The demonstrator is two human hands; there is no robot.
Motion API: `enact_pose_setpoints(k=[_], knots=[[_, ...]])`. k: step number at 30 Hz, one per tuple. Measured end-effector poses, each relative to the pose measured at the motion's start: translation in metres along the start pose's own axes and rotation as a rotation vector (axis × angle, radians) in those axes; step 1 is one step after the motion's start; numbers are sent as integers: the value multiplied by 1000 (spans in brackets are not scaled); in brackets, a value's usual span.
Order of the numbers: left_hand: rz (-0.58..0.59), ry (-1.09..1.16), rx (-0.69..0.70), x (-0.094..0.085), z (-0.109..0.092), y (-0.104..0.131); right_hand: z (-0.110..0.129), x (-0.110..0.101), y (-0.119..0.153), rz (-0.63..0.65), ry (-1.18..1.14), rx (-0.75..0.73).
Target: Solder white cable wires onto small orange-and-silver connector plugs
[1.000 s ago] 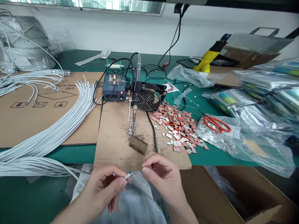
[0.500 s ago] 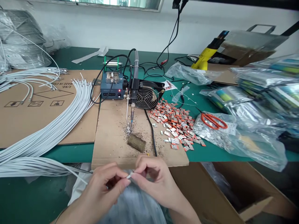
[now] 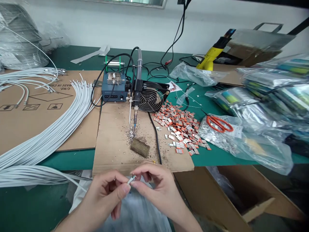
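Close to the bench's front edge, my left hand (image 3: 107,193) pinches a white cable (image 3: 130,180) just behind its stripped end. Fine inner wires stick out of that end, a green one among them. My right hand (image 3: 156,187) is closed at the same end, thumb and forefinger on the wires' tips. Just beyond my hands, a worn brown sponge (image 3: 140,147) lies on a cardboard sheet (image 3: 113,138). Above it a soldering iron (image 3: 137,87) stands in a holder, tip down over scattered solder bits.
Bundled white cables (image 3: 60,125) spread across the left. A blue soldering station (image 3: 113,88), a black fan (image 3: 151,98) and piled orange-edged metal connectors (image 3: 180,122) stand or lie behind. Orange-handled scissors (image 3: 219,124) rest on a plastic bag; an open carton (image 3: 217,196) sits below right.
The cable end has tilted upward between my fingers, and its coloured inner wires now show. My right fingers have shifted slightly left. The view has moved a little.
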State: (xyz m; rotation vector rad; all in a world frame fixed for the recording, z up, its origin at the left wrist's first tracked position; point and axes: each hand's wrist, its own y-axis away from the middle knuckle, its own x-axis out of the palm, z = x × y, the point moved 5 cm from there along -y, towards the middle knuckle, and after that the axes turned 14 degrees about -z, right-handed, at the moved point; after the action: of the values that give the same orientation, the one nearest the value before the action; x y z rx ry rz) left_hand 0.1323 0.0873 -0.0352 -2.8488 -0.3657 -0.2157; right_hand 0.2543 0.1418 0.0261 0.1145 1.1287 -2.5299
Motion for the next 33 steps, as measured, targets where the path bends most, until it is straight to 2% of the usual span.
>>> enact_pose_setpoints(k=[4,10,12,15,17,18,20,22,25,27,28,30,33], knots=[[-13,-44,26,0,-2,1,-1,9,0,12,10,51],[25,-134,35,1,-5,3,-4,6,-1,93,-41,93],[14,-86,32,1,-3,2,-5,9,1,55,-129,94],[-17,-10,17,1,-2,0,-9,16,7,-66,-243,72],[-53,-4,-18,1,-1,0,-10,18,9,-127,-246,46],[-78,-9,-41,0,-1,1,-9,18,10,-118,-221,29],[-127,-19,-79,-2,-2,3,-5,12,6,-30,-120,-24],[-178,-3,-75,-6,-3,4,0,-6,-4,25,64,-110],[-275,57,10,-16,-9,1,5,-56,-37,-182,524,-267],[-331,73,58,-22,-13,-2,2,-80,-64,-203,920,-345],[-351,67,67,-24,-16,-5,-2,-89,-78,-192,994,-347],[-373,45,56,-26,-21,-9,-9,-98,-102,-164,1096,-359],[-391,47,-16,-27,-27,-18,-17,-97,-124,-126,1207,-367]])
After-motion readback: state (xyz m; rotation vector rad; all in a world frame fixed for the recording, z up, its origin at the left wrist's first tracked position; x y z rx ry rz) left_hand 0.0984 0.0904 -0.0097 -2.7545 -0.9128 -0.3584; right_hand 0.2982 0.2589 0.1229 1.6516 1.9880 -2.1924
